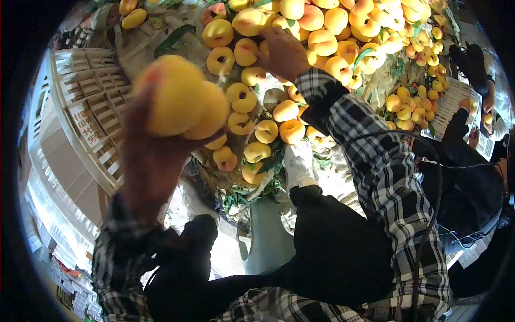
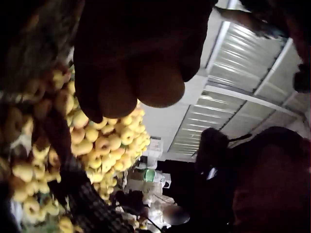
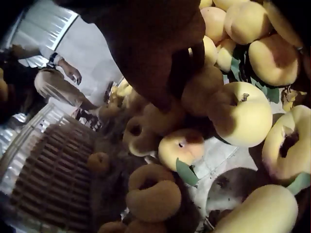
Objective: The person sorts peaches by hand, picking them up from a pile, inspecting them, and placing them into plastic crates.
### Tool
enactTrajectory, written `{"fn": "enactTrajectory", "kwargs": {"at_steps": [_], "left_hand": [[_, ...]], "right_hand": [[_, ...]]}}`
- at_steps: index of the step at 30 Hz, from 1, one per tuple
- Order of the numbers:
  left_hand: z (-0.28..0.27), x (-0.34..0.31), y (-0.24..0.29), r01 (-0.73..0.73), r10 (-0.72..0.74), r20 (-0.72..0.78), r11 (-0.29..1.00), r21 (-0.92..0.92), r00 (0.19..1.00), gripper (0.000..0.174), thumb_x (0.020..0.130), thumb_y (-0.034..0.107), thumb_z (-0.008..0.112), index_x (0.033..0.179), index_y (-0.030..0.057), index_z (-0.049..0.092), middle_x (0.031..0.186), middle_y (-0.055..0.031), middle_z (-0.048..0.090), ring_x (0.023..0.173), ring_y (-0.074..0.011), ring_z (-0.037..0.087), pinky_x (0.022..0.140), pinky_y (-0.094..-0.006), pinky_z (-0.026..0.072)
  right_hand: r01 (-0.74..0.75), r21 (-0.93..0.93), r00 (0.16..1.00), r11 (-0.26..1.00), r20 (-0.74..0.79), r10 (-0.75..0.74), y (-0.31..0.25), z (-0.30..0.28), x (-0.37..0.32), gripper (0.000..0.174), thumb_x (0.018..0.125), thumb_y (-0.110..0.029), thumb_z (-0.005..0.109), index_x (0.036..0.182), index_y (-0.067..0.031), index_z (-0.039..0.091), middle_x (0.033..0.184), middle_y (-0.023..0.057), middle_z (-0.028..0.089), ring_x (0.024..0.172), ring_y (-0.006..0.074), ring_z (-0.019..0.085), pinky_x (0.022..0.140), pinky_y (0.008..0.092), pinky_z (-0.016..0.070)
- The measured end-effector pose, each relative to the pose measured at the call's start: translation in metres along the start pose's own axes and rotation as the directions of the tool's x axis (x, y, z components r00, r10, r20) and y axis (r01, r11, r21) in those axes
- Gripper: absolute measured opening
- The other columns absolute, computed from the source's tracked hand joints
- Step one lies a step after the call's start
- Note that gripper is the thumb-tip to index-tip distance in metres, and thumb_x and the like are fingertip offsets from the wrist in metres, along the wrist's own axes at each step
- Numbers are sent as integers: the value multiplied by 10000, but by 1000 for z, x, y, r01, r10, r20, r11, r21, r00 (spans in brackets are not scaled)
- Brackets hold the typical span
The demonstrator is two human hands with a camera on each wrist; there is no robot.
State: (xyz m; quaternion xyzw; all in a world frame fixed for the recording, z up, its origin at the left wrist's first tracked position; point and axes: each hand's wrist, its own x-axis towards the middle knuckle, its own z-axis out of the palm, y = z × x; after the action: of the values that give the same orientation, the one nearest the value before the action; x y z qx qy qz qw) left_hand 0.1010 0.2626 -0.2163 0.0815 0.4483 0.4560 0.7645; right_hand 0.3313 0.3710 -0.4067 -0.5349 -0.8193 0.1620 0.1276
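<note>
My left hand (image 1: 147, 166) is raised close to the camera and holds two yellow flat peaches (image 1: 174, 96), which look blurred in the head view. In the left wrist view the same two peaches (image 2: 160, 87) show dark beneath the shadowed hand. My right hand (image 1: 287, 53) reaches down into the pile of flat peaches (image 1: 322, 43). Its thumb and fingers are bent around a flat peach (image 3: 201, 90) among the others; the hand partly hides that fruit. More flat peaches (image 1: 241, 97) lie loose just below and left of this hand.
A white plastic crate (image 1: 88, 112) stands at the left, with cardboard inside. Green leaves (image 1: 174, 40) lie on the pale cloth under the fruit. A grey-green stool (image 1: 268, 236) is between my legs. Other people (image 1: 466, 145) sit at the right, near a smaller peach heap (image 1: 410, 107).
</note>
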Motion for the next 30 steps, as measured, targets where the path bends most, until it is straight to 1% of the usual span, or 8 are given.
{"fn": "enactTrajectory", "kwargs": {"at_steps": [6, 14, 20, 22, 24, 26, 27, 30], "left_hand": [[-112, -116, 134, -473, 688, -138, 617, 630, 713, 554, 885, 193, 603, 1334, -23, 362, 1391, -194, 365, 1273, -375, 392, 948, -608, 429], [-254, -163, 65, 20, 308, -554, 861, 507, 774, 474, 911, 159, 558, 1340, 52, 387, 1324, -132, 450, 1205, -285, 465, 1009, -481, 409], [-297, -128, 37, 140, 461, -365, 453, 881, 809, 433, 939, 185, 502, 1337, 39, 419, 1346, -126, 464, 1247, -223, 437, 1035, -369, 382], [-219, -111, 61, -8, 754, -361, 437, 900, 549, 413, 979, 248, 412, 1322, 18, 437, 1367, -143, 445, 1295, -238, 380, 1081, -415, 336], [-163, -105, 69, -291, 768, 3, 238, 927, 640, 397, 966, 190, 411, 1307, -10, 443, 1364, -160, 447, 1300, -261, 384, 1090, -424, 318], [-115, -90, 62, -377, 680, 256, 32, 926, 687, 409, 947, 182, 438, 1293, -36, 447, 1353, -175, 457, 1285, -287, 408, 1092, -429, 308], [-91, -77, 50, -424, 609, 216, 219, 879, 763, 428, 922, 153, 485, 1301, -41, 440, 1328, -193, 476, 1256, -296, 440, 1064, -423, 340], [-39, -31, 16, -163, 213, 43, 583, 796, 976, 531, 875, 159, 587, 1326, -52, 404, 1287, -218, 501, 1198, -286, 494, 1020, -401, 381]], "right_hand": [[291, -173, 957, 941, 44, -288, 17, 7, -13, 361, 693, -220, 690, 1011, -71, 604, 1052, 115, 568, 997, 299, 564, 797, 410, 489], [222, -311, 974, 924, 106, -198, -2, 10, -11, 226, 733, -111, 624, 956, -80, 606, 1023, 75, 554, 980, 286, 564, 750, 382, 512], [381, -222, 919, 897, 191, -344, 23, 9, -14, 327, 735, -142, 658, 1058, -128, 609, 1085, 77, 567, 1003, 315, 564, 770, 395, 514], [407, -74, 913, 910, 51, -404, 28, 8, -16, 388, 750, -157, 660, 1129, -135, 579, 1142, 94, 563, 1008, 311, 569, 783, 381, 517], [197, 370, 978, 908, -4, -211, 30, 6, -15, 412, 773, -178, 652, 1168, -112, 556, 1161, 100, 565, 1010, 284, 578, 786, 364, 526], [-309, 851, 951, 424, 267, 157, 24, -5, -28, 408, 803, -202, 633, 1173, -60, 538, 1144, 95, 574, 1009, 233, 591, 777, 344, 542], [-485, 874, 853, 28, 465, 236, 20, -12, -35, 412, 818, -215, 623, 1176, -34, 530, 1135, 93, 578, 1009, 207, 597, 773, 334, 551], [-495, 839, 855, -226, 517, 45, 6, -26, -51, 490, 847, -210, 568, 1277, -8, 448, 1184, 96, 555, 1056, 204, 583, 848, 334, 531]]}}
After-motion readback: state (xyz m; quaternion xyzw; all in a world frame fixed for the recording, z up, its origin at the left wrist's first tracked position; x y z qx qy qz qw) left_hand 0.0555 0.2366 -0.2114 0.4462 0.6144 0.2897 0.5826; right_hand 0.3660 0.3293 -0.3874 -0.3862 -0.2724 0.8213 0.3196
